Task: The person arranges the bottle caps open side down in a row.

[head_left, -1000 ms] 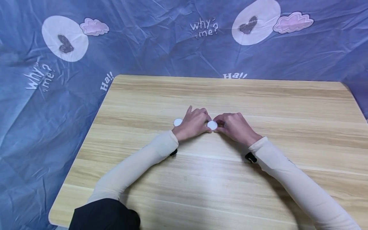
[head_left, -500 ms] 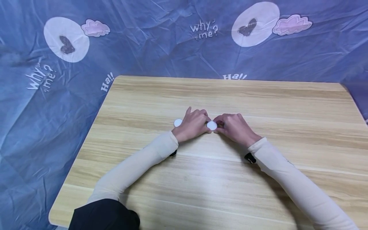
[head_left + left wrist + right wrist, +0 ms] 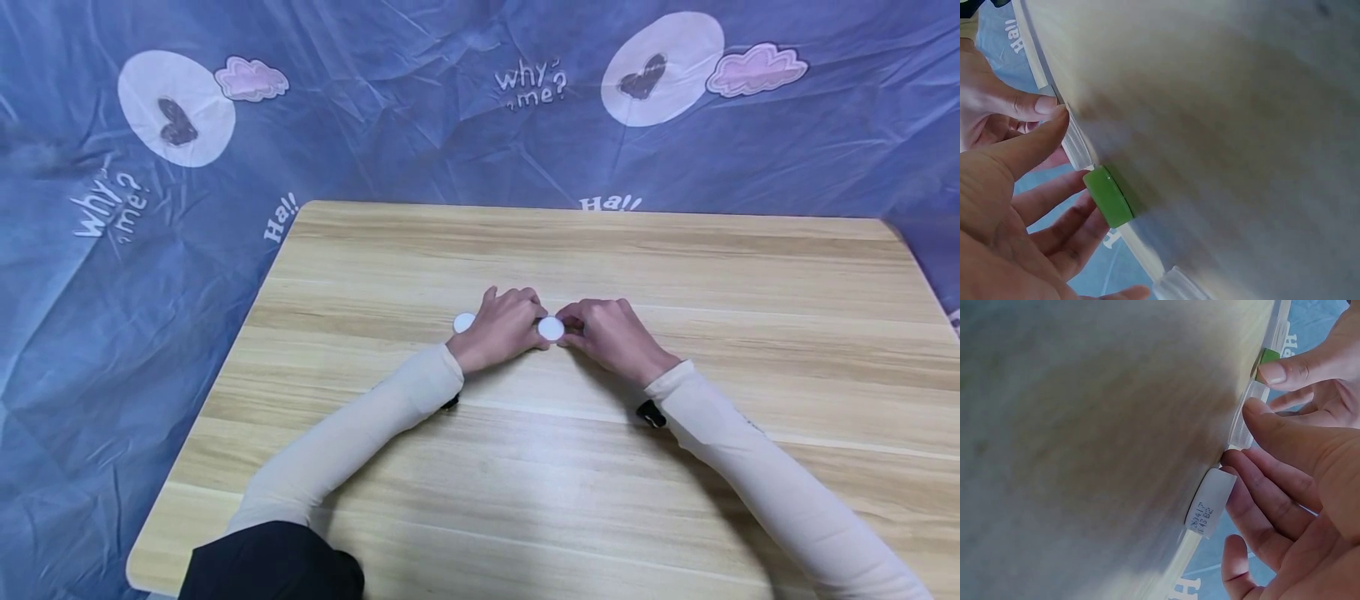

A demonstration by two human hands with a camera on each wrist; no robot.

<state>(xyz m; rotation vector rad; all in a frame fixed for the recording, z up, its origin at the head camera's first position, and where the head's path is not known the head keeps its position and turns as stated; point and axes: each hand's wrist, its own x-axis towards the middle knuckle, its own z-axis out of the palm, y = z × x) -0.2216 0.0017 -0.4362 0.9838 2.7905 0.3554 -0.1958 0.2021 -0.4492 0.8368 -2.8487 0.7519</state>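
Observation:
Between both hands, near the table's middle, is a small round piece (image 3: 551, 328) with a white top. The wrist views show its clear, ridged side (image 3: 1240, 428). My left hand (image 3: 501, 331) grips it from the left with thumb and index finger. From the right, my right hand (image 3: 617, 339) grips it likewise. A small green block (image 3: 1109, 197) stands beside the left fingers. Close to the right fingers is a white block (image 3: 1211, 503) with dark printed characters. A second white-topped round piece (image 3: 464, 322) lies left of my left hand, partly hidden by the wrist.
The wood-grain table (image 3: 525, 483) has a blue printed cloth (image 3: 420, 125) behind it and along its left side. A black shape (image 3: 273, 562) covers the near left corner. Both forearms, in pale sleeves, reach across the near part of the table.
The head view has tilted up very slightly, so everything sits a little lower. Both hands keep the same grip on the round piece, with no other visible movement.

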